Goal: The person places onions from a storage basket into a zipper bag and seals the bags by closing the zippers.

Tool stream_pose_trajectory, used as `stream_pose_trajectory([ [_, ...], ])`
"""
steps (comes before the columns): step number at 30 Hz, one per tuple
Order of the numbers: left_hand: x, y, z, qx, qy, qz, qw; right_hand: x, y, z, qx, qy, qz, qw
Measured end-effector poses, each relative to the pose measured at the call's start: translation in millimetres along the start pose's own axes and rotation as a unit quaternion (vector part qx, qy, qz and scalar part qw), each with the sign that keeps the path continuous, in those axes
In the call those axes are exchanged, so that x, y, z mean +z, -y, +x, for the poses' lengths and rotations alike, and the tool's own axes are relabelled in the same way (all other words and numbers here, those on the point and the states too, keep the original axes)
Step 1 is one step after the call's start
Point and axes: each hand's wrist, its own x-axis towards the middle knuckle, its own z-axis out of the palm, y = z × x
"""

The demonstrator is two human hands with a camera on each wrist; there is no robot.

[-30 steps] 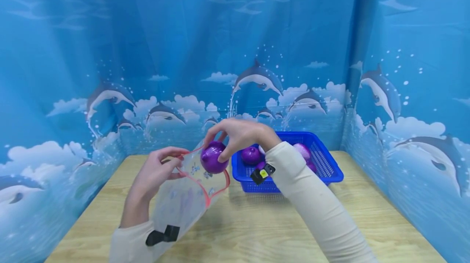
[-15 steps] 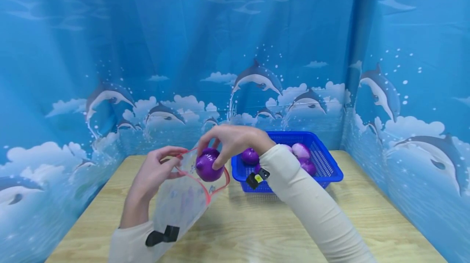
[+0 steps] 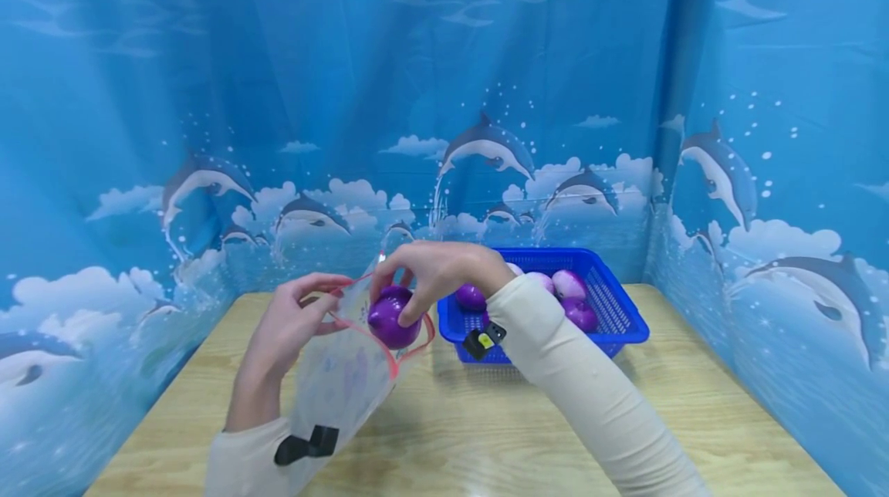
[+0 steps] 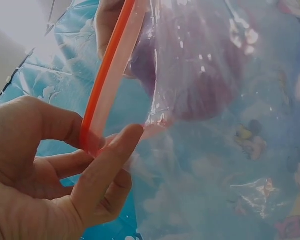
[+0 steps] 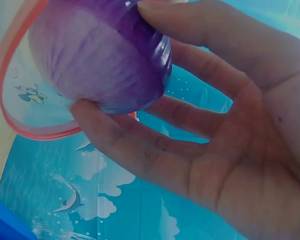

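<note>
In the head view my left hand [image 3: 292,331] pinches the red-edged rim of a clear zip bag [image 3: 340,373] printed with small cartoon figures. The bag's mouth gapes toward the right. My right hand [image 3: 434,273] grips a shiny purple onion [image 3: 394,318] from above, right in the mouth of the bag. Seen from the right wrist, the thumb and fingers curl round the onion [image 5: 105,55], whose underside is paler and streaked, beside the bag's red rim [image 5: 10,100]. Through the film in the left wrist view, the onion [image 4: 200,75] shows as a blurred purple shape above the pinching fingers [image 4: 107,165].
A blue plastic basket [image 3: 628,319] stands at the back right of the wooden table [image 3: 472,435], with several purple and pinkish-white onions [image 3: 569,285] in it. My right forearm crosses in front of its near left part. Dolphin-printed blue curtains [image 3: 389,96] enclose the table's back and sides.
My right hand has carried the onion slightly left and down, from above the bag's opening into its mouth. My left hand stays almost in place on the rim.
</note>
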Motion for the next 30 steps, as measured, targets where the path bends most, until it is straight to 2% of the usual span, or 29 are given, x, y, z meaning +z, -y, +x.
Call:
stream_pose_trajectory([
  [4, -0.8, 0.2, 0.3, 0.006, -0.006, 0.003, 1.0, -3.0, -0.4, -1.3, -0.003, 0.003, 0.011, 0.9999],
  [8, -1.6, 0.1, -0.1, 0.005, -0.007, -0.011, 0.9999, -8.2, -2.5, -5.3, -0.013, -0.014, 0.022, 0.9996],
  [14, -2.2, 0.2, -0.3, 0.001, -0.008, -0.023, 0.9997, -17.1, -8.8, -13.1, -0.015, -0.034, 0.006, 0.9993],
  [23, -0.6, 0.4, -0.1, 0.0, -0.008, -0.02, 0.9998, -25.2, -28.2, -24.7, 0.024, -0.044, -0.002, 0.9987],
  [30, 1.2, -1.2, -0.7, -0.003, -0.007, -0.021, 0.9997, -27.0, -48.2, -29.4, 0.057, -0.029, 0.031, 0.9975],
])
